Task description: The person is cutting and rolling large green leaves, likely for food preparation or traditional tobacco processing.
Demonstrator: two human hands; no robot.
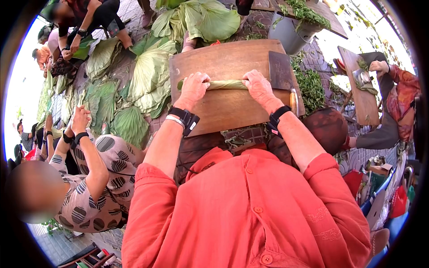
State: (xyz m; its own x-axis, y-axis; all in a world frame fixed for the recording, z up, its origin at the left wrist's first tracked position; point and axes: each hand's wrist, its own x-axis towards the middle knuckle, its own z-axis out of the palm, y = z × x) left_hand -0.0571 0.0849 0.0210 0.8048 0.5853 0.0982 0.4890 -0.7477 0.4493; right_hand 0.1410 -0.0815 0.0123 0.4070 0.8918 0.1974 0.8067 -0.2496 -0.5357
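A long, tightly rolled green leaf (225, 84) lies across the wooden board (214, 116) in front of me. My left hand (194, 89) is closed around the roll near its left end, where a darker tip sticks out. Gripping the right end is my right hand (260, 88), fingers curled over it. Just to the right of that hand, a cleaver's wide dark blade (280, 70) lies flat on the board, its wooden handle (293, 102) toward me. Both my wrists wear dark bands.
Large lotus leaves (149, 80) cover the ground to the left and beyond the board. Cut green strips (308, 82) are heaped at right. A grey bucket (292, 35) stands behind. A person in patterned clothes (96, 187) sits at left; another at right has a board (359, 96).
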